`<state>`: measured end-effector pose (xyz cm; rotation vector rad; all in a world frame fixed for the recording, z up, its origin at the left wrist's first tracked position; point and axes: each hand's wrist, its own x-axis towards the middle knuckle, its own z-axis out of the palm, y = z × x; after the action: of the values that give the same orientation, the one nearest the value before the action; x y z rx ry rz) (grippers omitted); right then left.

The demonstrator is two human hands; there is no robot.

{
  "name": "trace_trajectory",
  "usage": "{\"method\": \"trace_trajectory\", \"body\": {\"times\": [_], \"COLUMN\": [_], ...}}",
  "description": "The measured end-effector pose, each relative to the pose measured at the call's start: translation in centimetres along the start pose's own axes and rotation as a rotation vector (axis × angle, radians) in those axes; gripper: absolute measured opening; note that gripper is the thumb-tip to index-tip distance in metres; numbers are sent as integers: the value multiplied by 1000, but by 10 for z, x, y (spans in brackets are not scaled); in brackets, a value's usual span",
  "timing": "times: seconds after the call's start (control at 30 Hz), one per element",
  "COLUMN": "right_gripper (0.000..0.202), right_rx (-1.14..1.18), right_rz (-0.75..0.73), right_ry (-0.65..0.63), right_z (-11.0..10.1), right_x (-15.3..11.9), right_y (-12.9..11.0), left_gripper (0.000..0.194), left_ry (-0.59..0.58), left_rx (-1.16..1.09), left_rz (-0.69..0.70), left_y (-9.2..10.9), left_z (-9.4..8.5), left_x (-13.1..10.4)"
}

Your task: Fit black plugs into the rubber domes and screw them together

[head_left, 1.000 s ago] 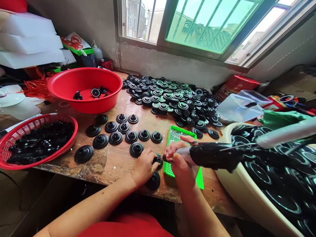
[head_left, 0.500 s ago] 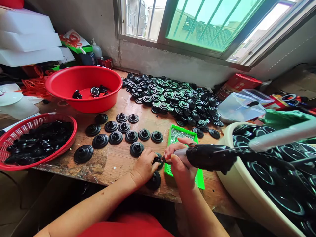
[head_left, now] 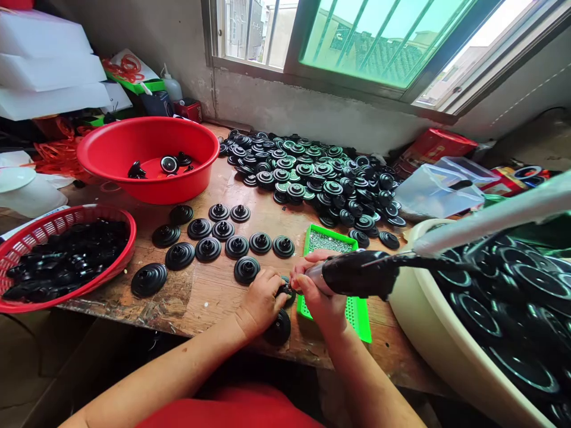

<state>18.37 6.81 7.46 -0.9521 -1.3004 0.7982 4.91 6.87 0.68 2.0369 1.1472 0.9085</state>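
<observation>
Near the table's front edge, my left hand (head_left: 264, 300) is closed round a black stepped disc (head_left: 288, 290), most of it hidden by my fingers. My right hand (head_left: 319, 291) grips a power screwdriver (head_left: 361, 273) with a black wrapped body, held sideways, its front end at that disc. Another black disc (head_left: 279, 328) lies just below my left hand. Under the right hand and tool is a green tray (head_left: 363, 327), with small metal pieces (head_left: 328, 241) in its far part. Several black discs (head_left: 247, 270) stand on the table to the left.
A large heap of black discs (head_left: 307, 169) lies below the window. At left are a red basin (head_left: 172, 191) and a red basket (head_left: 129, 246) of black parts. A cream tub (head_left: 417, 315) of discs stands at right, with a pale wrapped arm (head_left: 499, 220) above it.
The screwdriver and my right hand have moved slightly left, closer to the disc. The pale wrapped arm has shifted left and up. My left hand has barely moved.
</observation>
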Motion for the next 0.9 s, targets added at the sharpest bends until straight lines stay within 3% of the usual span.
{"method": "trace_trajectory", "body": {"times": [0.2,0.33,0.4,0.5,0.67,0.9], "right_gripper": [31,38,40,38,38,41], "right_rx": [-100,24,46,-40,-128,-107], "right_rz": [-25,-121,-190,-176,-138,-112], "right_ry": [27,96,198,334,344,354], "right_z": [2,-17,-33,-55,-69,-69], "right_x": [-2,10,18,26,22,17], "right_y": [-3,-22,-28,-23,-2,6], "left_gripper": [6,11,17,18,14,20], "left_ry": [-45,-164,-165,-83,-122,-164], "left_rx": [63,215,248,290,458,516], "left_rz": [11,19,62,111,116,167], "left_y": [1,9,13,16,10,7], "left_z": [-3,-19,-29,-36,-24,-17], "left_x": [2,11,25,54,93,77]}}
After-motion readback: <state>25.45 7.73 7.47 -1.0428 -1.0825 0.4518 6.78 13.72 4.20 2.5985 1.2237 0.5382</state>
